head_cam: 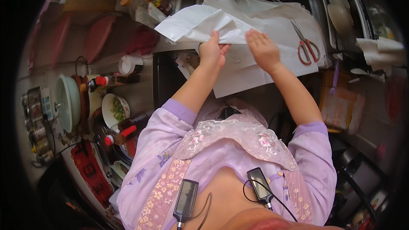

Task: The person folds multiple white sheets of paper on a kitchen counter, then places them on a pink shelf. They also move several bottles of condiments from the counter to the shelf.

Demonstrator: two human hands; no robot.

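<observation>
A folded piece of white paper (195, 22) with pencilled numbers is pinched between the thumb and fingers of my left hand (213, 50). Close to that paper's right edge is my right hand (262, 49), slightly blurred, its fingers together and extended; whether it touches the paper I cannot tell. Beneath both hands spreads a larger white paper sheet (246, 70), creased and also marked with a number. Scissors with red and grey handles (306, 46) lie on the sheets to the right of my right hand, their blades pointing away from me.
Cork-topped glass bottles (131, 3) stand beyond the papers at the left. On the left side are a bowl of chopped greens (115, 110), a white-lidded jar (129, 65) and red-capped bottles (123, 135). A white spoon (367, 72) and crumpled paper (380, 51) lie at the right.
</observation>
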